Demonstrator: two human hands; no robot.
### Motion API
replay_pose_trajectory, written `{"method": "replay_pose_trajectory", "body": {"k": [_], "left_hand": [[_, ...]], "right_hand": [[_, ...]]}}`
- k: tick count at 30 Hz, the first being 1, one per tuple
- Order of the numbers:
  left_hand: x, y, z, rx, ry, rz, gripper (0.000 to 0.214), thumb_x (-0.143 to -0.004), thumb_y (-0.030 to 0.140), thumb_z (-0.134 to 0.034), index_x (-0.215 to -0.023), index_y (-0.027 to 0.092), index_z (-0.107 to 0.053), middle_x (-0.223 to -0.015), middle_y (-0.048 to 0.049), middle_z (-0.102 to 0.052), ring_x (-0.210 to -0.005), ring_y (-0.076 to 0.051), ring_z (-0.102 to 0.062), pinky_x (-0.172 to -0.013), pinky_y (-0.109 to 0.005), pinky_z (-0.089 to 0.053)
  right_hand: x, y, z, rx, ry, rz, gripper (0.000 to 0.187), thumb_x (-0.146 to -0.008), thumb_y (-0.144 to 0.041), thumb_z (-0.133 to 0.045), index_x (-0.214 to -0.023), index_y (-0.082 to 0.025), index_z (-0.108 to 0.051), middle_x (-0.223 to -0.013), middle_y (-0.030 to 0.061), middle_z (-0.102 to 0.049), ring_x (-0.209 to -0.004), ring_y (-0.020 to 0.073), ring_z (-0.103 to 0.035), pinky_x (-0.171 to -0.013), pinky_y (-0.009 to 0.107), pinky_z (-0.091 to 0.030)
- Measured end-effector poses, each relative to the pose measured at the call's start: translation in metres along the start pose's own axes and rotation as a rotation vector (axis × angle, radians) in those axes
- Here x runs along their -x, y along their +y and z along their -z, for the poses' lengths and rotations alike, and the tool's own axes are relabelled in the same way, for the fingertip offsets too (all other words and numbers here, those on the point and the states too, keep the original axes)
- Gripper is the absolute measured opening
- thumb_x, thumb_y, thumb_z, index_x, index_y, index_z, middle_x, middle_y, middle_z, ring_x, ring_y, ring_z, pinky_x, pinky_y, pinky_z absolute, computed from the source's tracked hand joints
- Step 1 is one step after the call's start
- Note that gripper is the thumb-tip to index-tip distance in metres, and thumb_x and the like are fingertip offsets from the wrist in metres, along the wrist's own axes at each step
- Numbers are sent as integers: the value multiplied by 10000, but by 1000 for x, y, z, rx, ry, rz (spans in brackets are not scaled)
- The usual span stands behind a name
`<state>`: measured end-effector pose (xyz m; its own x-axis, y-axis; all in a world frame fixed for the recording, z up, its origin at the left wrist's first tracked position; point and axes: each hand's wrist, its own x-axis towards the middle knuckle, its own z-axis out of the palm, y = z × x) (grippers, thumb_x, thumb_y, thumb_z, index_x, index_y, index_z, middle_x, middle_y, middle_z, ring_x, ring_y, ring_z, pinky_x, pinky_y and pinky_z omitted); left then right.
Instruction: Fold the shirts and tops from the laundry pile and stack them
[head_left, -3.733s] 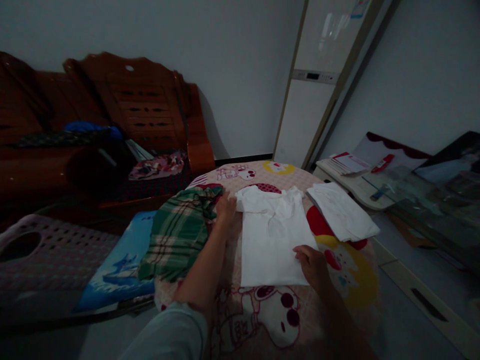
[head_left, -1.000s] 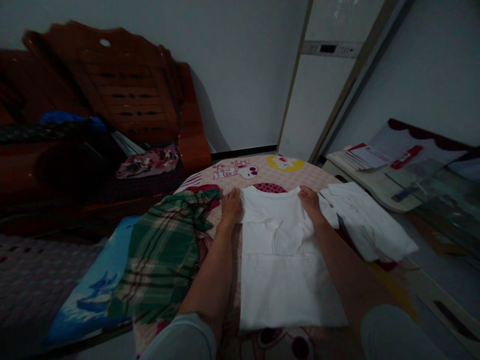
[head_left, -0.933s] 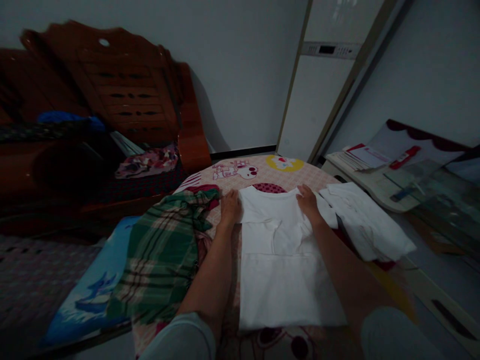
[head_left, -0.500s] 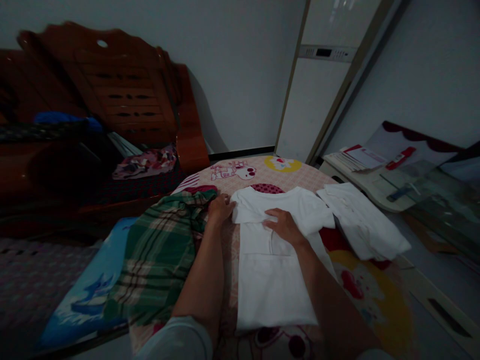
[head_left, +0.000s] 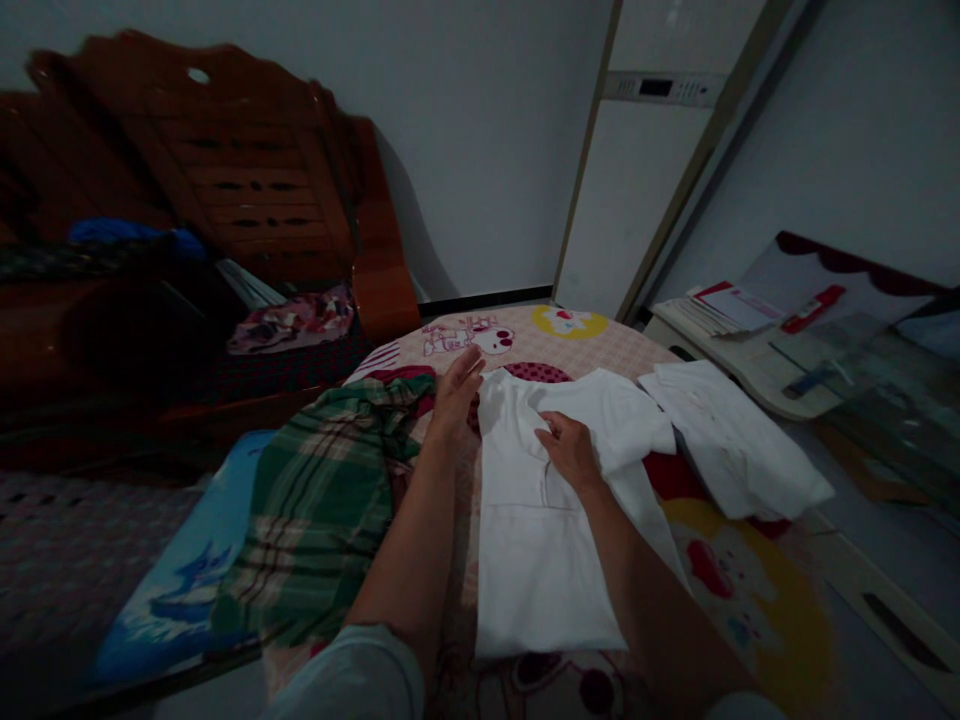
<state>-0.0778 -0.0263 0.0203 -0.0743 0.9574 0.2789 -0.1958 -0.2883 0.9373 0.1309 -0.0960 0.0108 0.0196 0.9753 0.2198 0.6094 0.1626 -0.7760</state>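
A white shirt (head_left: 540, 575) lies partly folded on the patterned tablecloth (head_left: 450, 335), its neckline toward the far side. My right hand (head_left: 571, 450) pinches white cloth near the upper middle of the shirt, and the fabric there is bunched into creases. My left hand (head_left: 454, 398) is raised at the shirt's upper left edge with fingers stretched out and nothing in it. To the left of my left forearm is a green plaid garment (head_left: 322, 500). On the right, a folded white garment (head_left: 727, 430) lies close to the shirt's sleeve.
A wooden bench (head_left: 247, 190) stands at the back left with a pink floral cloth (head_left: 300, 318) on its seat. A blue printed box or panel (head_left: 195, 560) is beside the table. At right stands a pale side table (head_left: 750, 370) with papers and a red object (head_left: 814, 308).
My left hand has lifted off the shirt's left sleeve and moved slightly up and right. The left sleeve is now turned inward, with its cloth at my right hand's fingers.
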Motion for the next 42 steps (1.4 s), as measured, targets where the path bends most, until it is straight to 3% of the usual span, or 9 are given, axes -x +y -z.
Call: {"method": "replay_pose_trajectory", "body": {"k": [5,8,12,16,21,27,32,38,42], "left_hand": [[-5,-20,13,-432,286,128,391,-767,160,-585,-1150,128,-657,-1126,-131,-706,-1014,-231,-681,-896,-356,-537],[-3,-19,15,-649,224,242,448,-762,96,-574,-1204,129,-639,-1019,-104,-738,-922,-207,-704,-851,-323,-548],[1,-9,9,-780,129,193,522,-778,64,-568,-1293,148,-592,-1059,-89,-741,-986,-196,-697,-934,-319,-515],[2,-6,7,-797,119,203,529,-793,63,-540,-1317,132,-567,-1097,-101,-734,-1019,-199,-689,-950,-318,-504],[0,-11,9,-815,145,211,459,-800,89,-530,-1251,141,-598,-1058,-95,-741,-1003,-197,-692,-931,-314,-505],[0,-13,11,-816,159,215,389,-805,93,-525,-1181,140,-611,-976,-95,-748,-910,-195,-708,-875,-317,-521],[0,-14,11,-747,177,219,339,-811,88,-507,-1134,142,-595,-950,-93,-737,-853,-189,-711,-810,-302,-538],[-1,-22,11,-627,177,218,322,-806,87,-481,-1105,175,-566,-914,-54,-727,-804,-163,-704,-751,-282,-555],[-2,-26,11,-577,159,249,347,-809,81,-450,-1127,174,-554,-931,-57,-723,-797,-155,-704,-726,-273,-558]], "right_hand": [[-1,-1,2,-22,34,-77,376,-769,-290,-561,-1078,-150,-724,-575,-36,-542,-548,137,-486,-570,246,-407],[0,-4,3,47,49,-136,389,-765,-233,-535,-1100,-151,-713,-577,-25,-575,-567,152,-526,-597,253,-433],[5,-13,5,372,-39,-202,493,-736,-149,-546,-1209,-213,-670,-760,29,-698,-746,195,-635,-706,277,-456],[7,-24,10,609,-57,-197,482,-858,-246,-540,-1337,-205,-566,-916,94,-723,-868,242,-664,-763,319,-460],[-15,-31,14,685,-38,-55,355,-959,-256,-439,-1264,-149,-586,-1110,145,-668,-1008,229,-629,-868,308,-436],[-57,-21,-8,744,-44,-94,262,-931,-236,-482,-1094,-116,-647,-1129,184,-639,-1067,271,-582,-910,358,-420],[-69,-11,-19,639,39,-28,170,-842,-168,-518,-930,-141,-661,-1049,152,-670,-1019,254,-575,-891,345,-416],[-64,-5,1,458,303,-232,202,-775,-183,-506,-913,-168,-652,-847,86,-692,-811,226,-607,-751,304,-428],[-54,3,6,476,280,-307,231,-759,-179,-512,-931,-168,-667,-871,96,-707,-826,231,-625,-759,307,-427]]}}
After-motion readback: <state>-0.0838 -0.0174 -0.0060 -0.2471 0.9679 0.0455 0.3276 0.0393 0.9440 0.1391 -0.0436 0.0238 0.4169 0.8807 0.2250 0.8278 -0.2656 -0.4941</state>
